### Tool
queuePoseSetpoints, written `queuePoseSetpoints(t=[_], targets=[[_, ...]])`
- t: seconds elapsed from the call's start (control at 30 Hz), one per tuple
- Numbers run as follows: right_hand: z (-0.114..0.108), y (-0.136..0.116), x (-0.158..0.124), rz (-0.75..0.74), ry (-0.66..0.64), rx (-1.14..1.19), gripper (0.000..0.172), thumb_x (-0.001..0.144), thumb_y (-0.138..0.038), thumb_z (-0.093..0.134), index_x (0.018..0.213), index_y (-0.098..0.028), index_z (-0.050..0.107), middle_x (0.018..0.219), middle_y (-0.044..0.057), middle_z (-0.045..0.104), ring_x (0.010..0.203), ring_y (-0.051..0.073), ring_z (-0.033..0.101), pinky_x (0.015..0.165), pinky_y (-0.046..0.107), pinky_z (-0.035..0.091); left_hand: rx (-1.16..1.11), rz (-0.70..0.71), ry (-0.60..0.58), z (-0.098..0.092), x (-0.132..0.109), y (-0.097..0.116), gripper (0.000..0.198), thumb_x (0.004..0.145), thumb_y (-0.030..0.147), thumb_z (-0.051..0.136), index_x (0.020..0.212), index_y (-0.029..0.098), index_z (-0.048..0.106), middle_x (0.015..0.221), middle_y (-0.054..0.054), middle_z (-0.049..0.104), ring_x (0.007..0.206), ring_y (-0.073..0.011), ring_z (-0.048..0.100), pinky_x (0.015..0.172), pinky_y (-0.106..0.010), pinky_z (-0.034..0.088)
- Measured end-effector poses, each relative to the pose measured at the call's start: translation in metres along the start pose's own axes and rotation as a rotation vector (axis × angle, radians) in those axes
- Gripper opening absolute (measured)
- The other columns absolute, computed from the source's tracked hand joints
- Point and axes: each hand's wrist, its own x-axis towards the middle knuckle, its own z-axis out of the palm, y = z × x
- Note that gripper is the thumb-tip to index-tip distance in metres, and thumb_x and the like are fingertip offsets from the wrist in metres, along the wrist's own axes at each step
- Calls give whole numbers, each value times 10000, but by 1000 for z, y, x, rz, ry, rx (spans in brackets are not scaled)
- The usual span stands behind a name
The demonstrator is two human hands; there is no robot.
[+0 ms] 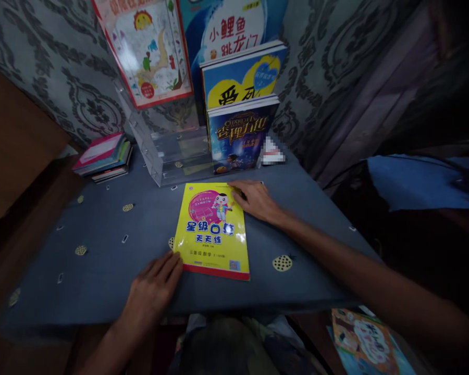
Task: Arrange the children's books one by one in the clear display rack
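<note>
A yellow exercise book [210,250] with a red bottom strip and a cartoon child on its cover lies closed and face up on the blue-grey tablecloth. At its lower left edge rests my left hand [152,284], laid fairly flat, fingertips touching the book's side. My right hand [258,199] is at the upper right corner, with its thumb and forefinger bent over the book's edge there. The undersides of both hands' fingers are hidden.
Behind the exercise book stands a clear acrylic rack [156,161] holding a dark blue book [238,140] and several other picture books. A small book stack [105,156] lies at the back left. An orange book [361,338] is below the table's right front edge.
</note>
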Motion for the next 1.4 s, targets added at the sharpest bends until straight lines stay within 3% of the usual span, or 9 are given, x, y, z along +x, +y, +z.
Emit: queuePoseSetpoints(t=[0.2, 0.33, 0.57, 0.73, 0.9, 1.03, 1.2, 1.3, 1.4], targets=[[-14, -27, -45, -5, -37, -149, 326, 933, -262, 503, 1176, -151, 690, 1118, 169, 708, 1017, 339, 638, 933, 501, 493, 44, -71, -1, 11, -3, -56, 405, 914, 87, 423, 1208, 173, 687, 1228, -140, 726, 1208, -319, 645, 952, -481, 541], [-17, -45, -77, -54, -39, -134, 295, 948, -264, 487, 1147, -196, 694, 1100, 154, 705, 984, 322, 632, 897, 493, 517, 49, -105, -42, 20, 6, -96, 397, 915, 102, 427, 1192, 172, 703, 1217, -160, 724, 1189, -336, 645, 905, -488, 542], [-6, -75, -107, -88, -12, -69, 304, 958, -261, 516, 1219, -212, 664, 1209, 169, 680, 1093, 325, 611, 932, 521, 542, 60, -189, -193, 34, 53, -149, 406, 943, 157, 412, 1241, 203, 683, 1206, -150, 722, 1090, -318, 652, 853, -451, 534], [-1, -91, -107, -154, 3, -44, 277, 944, -182, 535, 1182, -151, 672, 1217, 179, 676, 1069, 308, 602, 913, 494, 554, 78, -182, -261, 31, 86, -165, 401, 940, 128, 419, 1257, 163, 662, 1199, -160, 712, 1095, -320, 626, 867, -434, 509], [-7, -73, -95, -112, -26, 103, 313, 972, -212, 502, 1233, -171, 670, 1164, 143, 724, 1010, 278, 639, 890, 461, 551, 188, -258, -286, 20, 109, -137, 289, 920, 102, 470, 1075, 120, 714, 1105, -188, 720, 1048, -371, 625, 846, -486, 479], [-7, -43, -66, -38, -57, 246, 345, 977, -214, 484, 1265, -189, 671, 1037, 107, 751, 928, 235, 679, 847, 391, 548, -28, -181, -154, 21, 125, -77, 270, 979, 161, 473, 1141, 189, 688, 1172, -120, 719, 1053, -303, 638, 878, -444, 488], [8, -7, -18, -143, -18, 256, 361, 949, -157, 493, 1260, -192, 674, 1219, 112, 711, 1177, 254, 607, 1023, 468, 485, -289, 70, -44, 23, 136, -4, 355, 968, 410, 582, 1222, 167, 632, 1267, -121, 669, 1161, -292, 593, 990, -455, 476], [16, 6, 0, -155, -24, 224, 406, 953, -135, 459, 1318, -187, 631, 1318, 117, 668, 1250, 246, 563, 1079, 478, 443, -311, 113, -42, 23, 138, 13, 491, 922, 483, 636, 1272, 142, 592, 1308, -142, 641, 1210, -321, 562, 1014, -485, 468], [18, 11, 7, -140, -34, 181, 419, 967, -151, 441, 1353, -186, 600, 1355, 122, 643, 1296, 253, 533, 1104, 495, 413, -299, 114, -26, 26, 140, 14, 455, 943, 463, 608, 1280, 157, 588, 1285, -141, 653, 1186, -316, 580, 988, -486, 483]])
